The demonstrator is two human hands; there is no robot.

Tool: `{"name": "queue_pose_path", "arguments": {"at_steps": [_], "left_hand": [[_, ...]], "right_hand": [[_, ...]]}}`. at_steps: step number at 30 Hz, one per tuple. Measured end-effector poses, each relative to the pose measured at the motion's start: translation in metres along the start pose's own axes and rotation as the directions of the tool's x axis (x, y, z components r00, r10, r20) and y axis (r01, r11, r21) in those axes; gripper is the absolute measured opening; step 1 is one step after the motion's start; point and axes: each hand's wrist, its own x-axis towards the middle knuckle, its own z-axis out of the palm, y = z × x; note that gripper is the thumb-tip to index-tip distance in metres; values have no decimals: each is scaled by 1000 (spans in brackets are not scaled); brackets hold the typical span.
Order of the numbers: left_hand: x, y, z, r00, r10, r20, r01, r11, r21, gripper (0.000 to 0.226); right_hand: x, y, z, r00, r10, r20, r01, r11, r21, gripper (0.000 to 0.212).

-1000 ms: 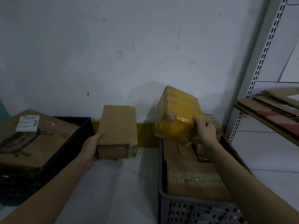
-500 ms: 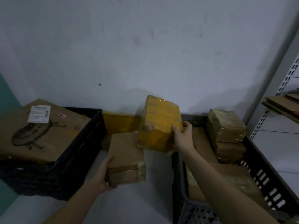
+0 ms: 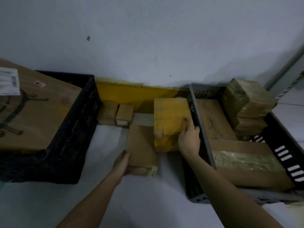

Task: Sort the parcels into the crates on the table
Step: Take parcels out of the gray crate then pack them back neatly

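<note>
A: we've got a parcel in each hand, both down on the table (image 3: pixel 139 203) in the gap between the two crates. left hand (image 3: pixel 122 163) grips the near left corner of the brown box (image 3: pixel 141 145), right hand (image 3: pixel 189 139) is clamped on the right side of the yellow box (image 3: pixel 169 122), fingers over its top edge

B: so which step do we call it?

A: looks like staging or set-down, not binned yet. neither box is inside a crate. yellow box sits just left of the grey crate (image 3: pixel 203 129) wall, touching or nearly so; brown box lies just left of it and nearer to us

B: next move?

A: we pick a crate per box, lift clear of the rim, then lower in. grey crate to the right of the right hand already holds flat brown parcels and a taped stack (image 3: pixel 246 102) at its far end, so free room is tight. black crate (image 3: pixel 79 129) left of the left hand is capped by a big carton (image 3: pixel 37 112)

B: anything we can't read?

A: plenty. dim light, labels unreadable, so sorting rule unknown. carton hides the black crate's inside and is cut off at the frame edge. two small boxes (image 3: pixel 116 114) beyond the left hand are murky. can't tell if the brown box rests fully on the table or is held slightly up
</note>
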Motion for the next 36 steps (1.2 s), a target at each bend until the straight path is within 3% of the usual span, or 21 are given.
{"name": "queue_pose_path", "arguments": {"at_steps": [9, 12, 14, 17, 19, 22, 25, 27, 30, 34, 36], "left_hand": [[52, 25, 31, 985, 169, -33, -164, 979, 121, 39], [67, 41, 40, 984, 173, -33, -172, 984, 54, 39], [75, 51, 44, 968, 250, -13, -248, 967, 60, 43], [85, 57, 47, 899, 438, 6, -435, 891, 131, 50], [89, 60, 47, 871, 483, 86, -487, 832, 266, 48], [96, 66, 48, 860, 438, 263, -510, 696, 506, 51], [103, 78, 51, 872, 355, 337, -489, 612, 621, 60], [103, 88, 49, 879, 279, 386, -471, 634, 613, 61], [97, 100, 33, 859, 205, 469, -394, 849, 351, 59], [78, 122, -1, 932, 328, 156, -355, 913, 202, 49], [65, 138, -21, 893, 449, 14, -442, 872, 212, 44]], "right_hand": [[-7, -6, 4, 984, -135, -113, 123, 986, -109, 31], [-3, -8, 7, 985, -105, -135, 99, 994, -48, 33], [0, -7, 10, 989, -36, -143, 40, 999, 27, 32], [0, -1, 17, 991, 57, -119, -34, 981, 190, 32], [-1, 3, 24, 990, 97, -102, -66, 960, 272, 32], [-2, 4, 36, 984, 144, -103, -101, 935, 340, 32], [-5, 2, 47, 981, 173, -89, -123, 908, 401, 30], [-7, 1, 52, 983, 162, -85, -112, 900, 420, 30], [-10, -1, 56, 988, 119, -94, -68, 903, 424, 31], [-14, -17, 61, 997, 66, -38, -42, 889, 456, 34], [-19, -29, 69, 999, 35, 8, -35, 881, 471, 34]]}}
